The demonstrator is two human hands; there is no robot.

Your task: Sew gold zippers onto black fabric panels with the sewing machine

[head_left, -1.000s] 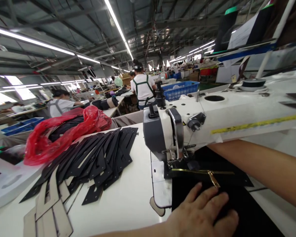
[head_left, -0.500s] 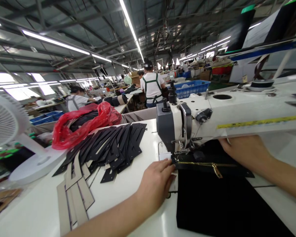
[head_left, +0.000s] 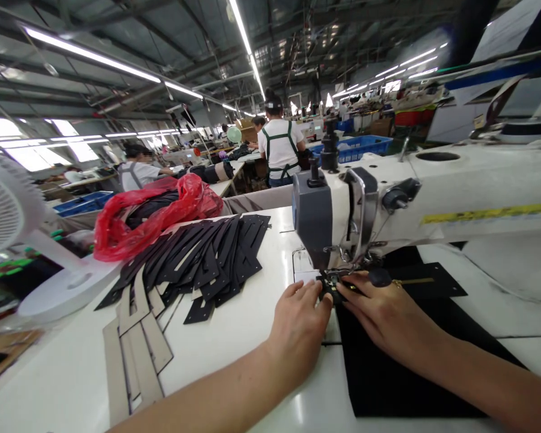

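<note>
A black fabric piece (head_left: pixel 388 379) lies on the white table beneath the sewing machine (head_left: pixel 315 216), its upper band carrying a gold zipper (head_left: pixel 417 281). At the band's left end, beside the presser foot, my left hand (head_left: pixel 303 319) has its thumb and fingers closed on the black edge. Just right of the needle area, my right hand (head_left: pixel 385 307) lies over the zipper band with fingers extended and pressed on it, covering part of the zipper. The fingertips of both hands are close together near the foot.
Black strips (head_left: pixel 207 252) and beige-backed strips (head_left: pixel 139 361) lie left on the table (head_left: pixel 234 361). Behind them is a red plastic bag (head_left: pixel 198 198). A white fan (head_left: pixel 40 234) stands far left. People sit and stand beyond, near a blue crate (head_left: pixel 365 147).
My right hand has moved left from behind the band's right side to beside the presser foot, now over the zipper. My left hand's thumb now shows near its fingers. The camera view has shifted slightly.
</note>
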